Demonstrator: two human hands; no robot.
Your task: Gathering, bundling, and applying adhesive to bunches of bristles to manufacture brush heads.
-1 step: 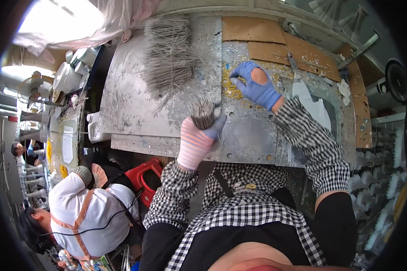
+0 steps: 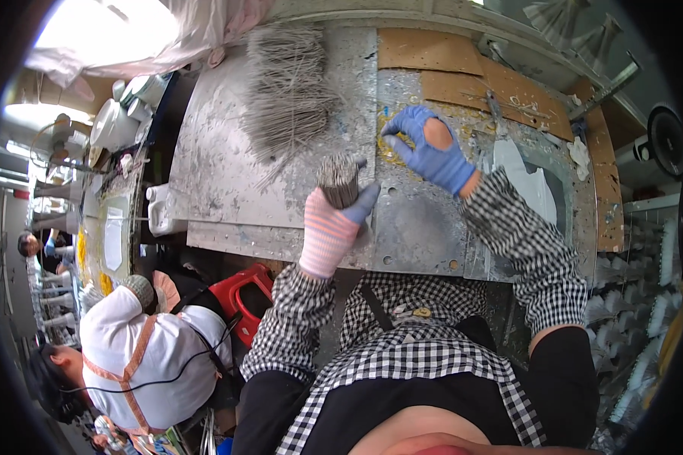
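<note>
My left hand [image 2: 332, 235], in a pink and orange striped glove with blue-grey fingertips, is closed round a bundle of thin grey wires [image 2: 337, 180]. The bundle stands almost upright over the metal tabletop, its many ends facing up. To the right, my right hand [image 2: 431, 148] wears a blue glove with a hole on its back. Its thumb and forefinger curl together over scattered yellow rubber bands [image 2: 391, 154]; anything between the fingertips is too small to make out. Beyond my left hand lies a large loose pile of similar grey wires [image 2: 287, 91].
Cardboard sheets [image 2: 432, 51] line the table's far right, near a scraper-like tool [image 2: 495, 105] and a torn white sheet [image 2: 525, 178]. A white jug [image 2: 163, 211], a red plastic stool [image 2: 244, 303] and a co-worker [image 2: 152, 364] are at left. Racked white brushes [image 2: 637, 334] stand at right.
The wire bundle in my left hand has tipped slightly more upright. My right hand has shifted a little, and the whole view has moved slightly.
</note>
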